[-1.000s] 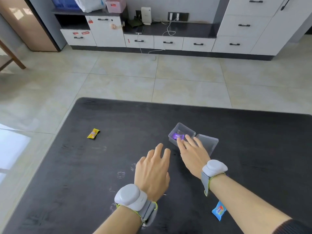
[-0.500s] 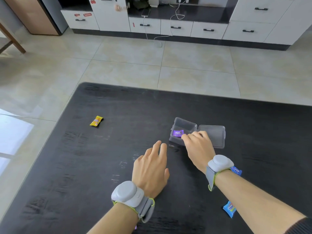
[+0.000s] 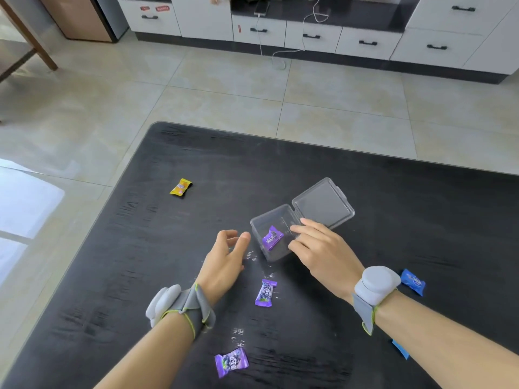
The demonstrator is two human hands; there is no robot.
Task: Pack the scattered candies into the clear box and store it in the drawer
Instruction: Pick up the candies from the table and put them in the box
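Box open on the table, one candy in, the rest scattered.

I see the clear box (image 3: pixel 269 240) on the black table (image 3: pixel 421 220), lid (image 3: pixel 323 204) swung flat behind it, one purple candy (image 3: pixel 271 237) inside. My right hand (image 3: pixel 323 254) rests loosely spread on the box's right wall — touching, not clamped on it. My left hand (image 3: pixel 224 259) hovers just left of the box, fingers half-curled, empty. Two more purple candies (image 3: pixel 265 292) (image 3: pixel 231 362) lie near me, a yellow candy (image 3: pixel 181 187) well off to the left, blue candies (image 3: pixel 412 282) (image 3: pixel 400 348) by my right wrist.
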